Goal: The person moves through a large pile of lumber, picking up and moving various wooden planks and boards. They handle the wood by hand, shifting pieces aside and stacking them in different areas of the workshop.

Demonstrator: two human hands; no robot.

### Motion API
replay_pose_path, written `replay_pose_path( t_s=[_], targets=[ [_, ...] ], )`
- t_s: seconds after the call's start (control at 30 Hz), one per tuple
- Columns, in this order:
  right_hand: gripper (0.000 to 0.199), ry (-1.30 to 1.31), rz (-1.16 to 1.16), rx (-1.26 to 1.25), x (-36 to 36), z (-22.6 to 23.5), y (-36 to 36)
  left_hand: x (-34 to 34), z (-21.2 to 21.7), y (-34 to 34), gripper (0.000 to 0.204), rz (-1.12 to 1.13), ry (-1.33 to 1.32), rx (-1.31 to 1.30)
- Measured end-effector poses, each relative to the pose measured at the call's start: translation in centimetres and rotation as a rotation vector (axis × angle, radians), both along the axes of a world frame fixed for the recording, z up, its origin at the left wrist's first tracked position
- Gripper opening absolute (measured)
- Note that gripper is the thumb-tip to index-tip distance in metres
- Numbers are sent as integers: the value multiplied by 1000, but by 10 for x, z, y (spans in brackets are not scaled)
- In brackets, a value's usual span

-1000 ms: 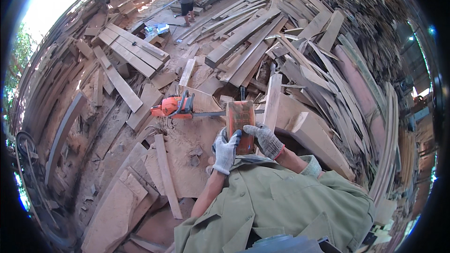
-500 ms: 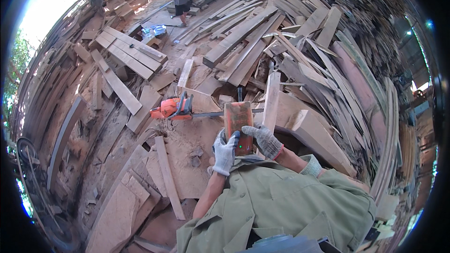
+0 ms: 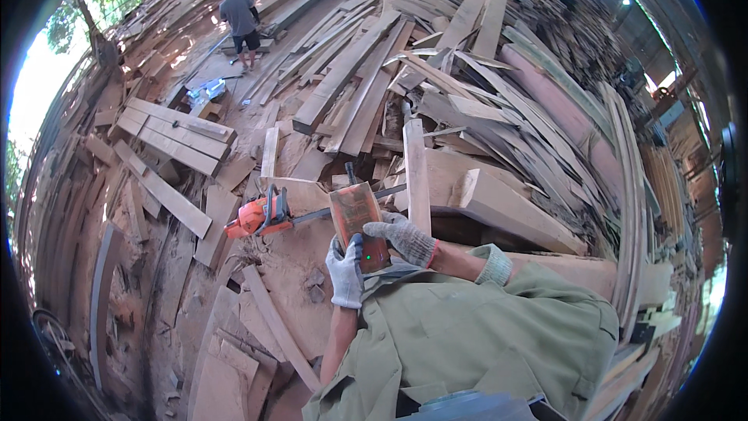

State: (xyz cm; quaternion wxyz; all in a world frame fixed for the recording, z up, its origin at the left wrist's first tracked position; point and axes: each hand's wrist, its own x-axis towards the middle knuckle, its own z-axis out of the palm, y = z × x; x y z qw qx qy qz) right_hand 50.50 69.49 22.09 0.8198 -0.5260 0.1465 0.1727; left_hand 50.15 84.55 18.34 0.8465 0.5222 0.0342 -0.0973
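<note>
Just in front of my chest is a worn orange-brown box-shaped device, with a small green light near its near end. A short black stub shows at its far end. My left hand, in a white glove with dark fingertips, grips its left edge, the thumb lying over the face. My right hand, in a greyer knit glove, is closed on its right edge. Beyond and to the left lies an orange chainsaw; its bar passes behind the device, which hides part of it.
An upright-looking pale board and a thick squared beam lie to the right. Loose planks are heaped ahead. Stacked boards sit at the left, on sawdust-covered ground. A person in a grey shirt stands far off.
My view has swung, so the surroundings sit further left and lower. The device has tilted slightly, its far end leaning left, with both hands still on it.
</note>
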Motion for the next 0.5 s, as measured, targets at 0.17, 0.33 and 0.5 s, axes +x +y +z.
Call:
replay_pose_path(
  t_s=[0.17,0.33,0.5],
  targets=[
    [36,8,-8,19,-2,1,0,1,0,1,26,-20,44,21],
    [37,21,-4,-29,0,-2,-1,1,2,1,26,-28,59,-21],
    [36,-13,2,-6,0,-6,-2,-1,4,2,24,-13,32,47]
  ],
)
